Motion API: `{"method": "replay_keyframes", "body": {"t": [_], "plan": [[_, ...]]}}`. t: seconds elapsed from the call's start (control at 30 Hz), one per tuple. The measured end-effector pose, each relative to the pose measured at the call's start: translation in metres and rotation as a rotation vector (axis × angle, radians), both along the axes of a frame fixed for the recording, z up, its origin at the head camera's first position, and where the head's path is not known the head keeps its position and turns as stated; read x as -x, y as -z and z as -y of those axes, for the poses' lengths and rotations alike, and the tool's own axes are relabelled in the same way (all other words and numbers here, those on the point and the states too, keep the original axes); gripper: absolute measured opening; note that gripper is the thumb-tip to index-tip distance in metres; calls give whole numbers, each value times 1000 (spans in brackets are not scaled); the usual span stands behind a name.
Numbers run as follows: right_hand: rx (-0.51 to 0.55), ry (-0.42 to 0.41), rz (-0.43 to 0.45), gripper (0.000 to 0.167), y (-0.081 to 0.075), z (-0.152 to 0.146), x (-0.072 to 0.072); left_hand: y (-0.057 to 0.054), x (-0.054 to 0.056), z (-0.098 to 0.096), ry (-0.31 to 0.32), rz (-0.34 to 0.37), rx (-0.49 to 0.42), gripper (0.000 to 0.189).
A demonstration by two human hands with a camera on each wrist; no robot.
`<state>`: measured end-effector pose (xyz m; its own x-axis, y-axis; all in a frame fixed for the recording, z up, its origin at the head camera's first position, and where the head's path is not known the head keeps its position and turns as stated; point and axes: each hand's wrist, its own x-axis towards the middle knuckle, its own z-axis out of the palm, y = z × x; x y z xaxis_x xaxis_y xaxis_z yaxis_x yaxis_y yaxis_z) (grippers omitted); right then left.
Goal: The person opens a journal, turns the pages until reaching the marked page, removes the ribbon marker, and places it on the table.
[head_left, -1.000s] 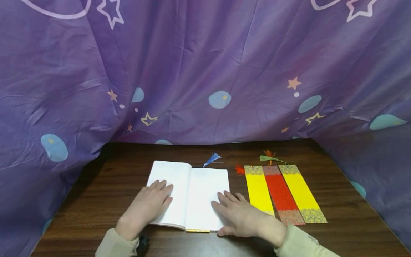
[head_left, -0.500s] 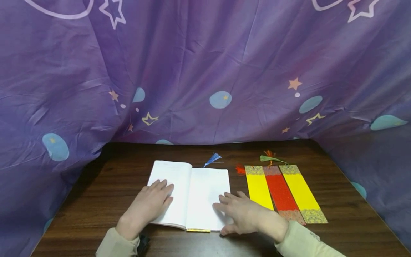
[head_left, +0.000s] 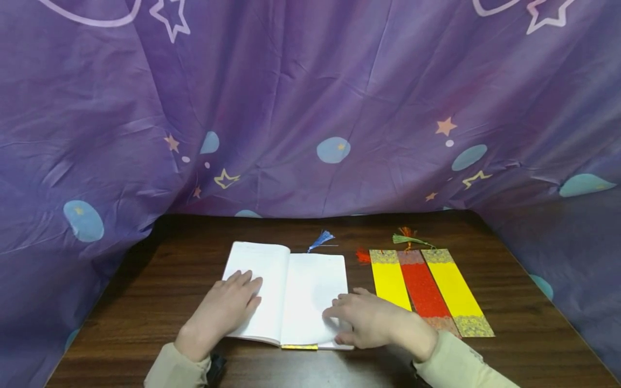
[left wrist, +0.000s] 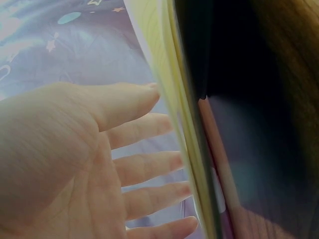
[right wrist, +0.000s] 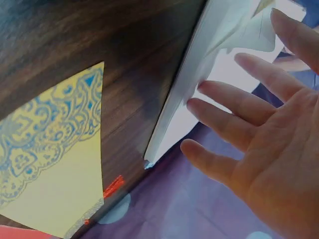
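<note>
An open book [head_left: 310, 280] with white pages lies on the dark wooden table. My left hand [head_left: 225, 304] rests on its left page, fingers stretched out; the left wrist view has those fingers [left wrist: 144, 164] along the page edges. Over the lower right corner is my right hand [head_left: 366, 318], with spread fingers [right wrist: 234, 102] and the thumb beside a raised page corner [right wrist: 261, 35]. Between the pages lies a bookmark, mostly hidden; its blue tassel [head_left: 321, 240] shows at the top and a yellow end [head_left: 299, 347] at the bottom.
Right of the book lie two yellow bookmarks [head_left: 390, 277] and a red bookmark [head_left: 427, 288] between them, with red, orange and green tassels at the far end. My right forearm covers the near end of the left yellow one. A purple curtain [head_left: 310, 108] hangs behind the table [head_left: 160, 280].
My right hand has shifted slightly right and its fingers have bent a little more. The right page's lower corner has lifted, baring the sheet beneath. My left hand stays put.
</note>
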<state>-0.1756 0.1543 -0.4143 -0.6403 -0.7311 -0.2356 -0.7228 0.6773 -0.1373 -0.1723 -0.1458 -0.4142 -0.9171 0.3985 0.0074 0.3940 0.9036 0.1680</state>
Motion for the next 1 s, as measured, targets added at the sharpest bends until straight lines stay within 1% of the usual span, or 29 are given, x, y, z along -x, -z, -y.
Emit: {"method": "replay_keyframes", "body": {"t": [0.07, 0.13, 0.2, 0.3, 0.37, 0.43, 0.53, 0.67, 0.73, 0.8, 0.9, 1.0], "plan": [[24, 20, 28, 35, -1, -1, 1, 0, 0, 0, 2, -4, -3, 39], [68, 35, 33, 29, 0, -1, 3, 0, 0, 0, 3, -6, -1, 39], [141, 38, -2, 23, 1, 0, 4, 0, 0, 0, 3, -10, -1, 39], [276, 27, -104, 17, 5, 3, 4, -1, -1, 1, 5, -20, 3, 38], [348, 37, -182, 19, 8, 7, 3, -1, -2, 1, 10, -28, 2, 38], [399, 76, -223, 25, 10, 12, 1, -1, -2, 1, 12, -32, 1, 37], [460, 156, -257, 36, 12, 20, -1, -1, -2, 1, 12, -35, -1, 37], [569, 252, -272, 42, 12, 30, -3, -1, -3, 1, 18, -49, -4, 36], [626, 302, -272, 44, 11, 35, -4, -1, -3, 1, 23, -52, -12, 36], [681, 359, -252, 46, 10, 41, -5, -1, -4, 1, 28, -56, -20, 35], [769, 453, -180, 58, 9, 51, -8, -1, -3, 2, 24, -52, -23, 36], [875, 529, -75, 77, 9, 61, -11, -1, -3, 2, 26, -61, -21, 36]]}}
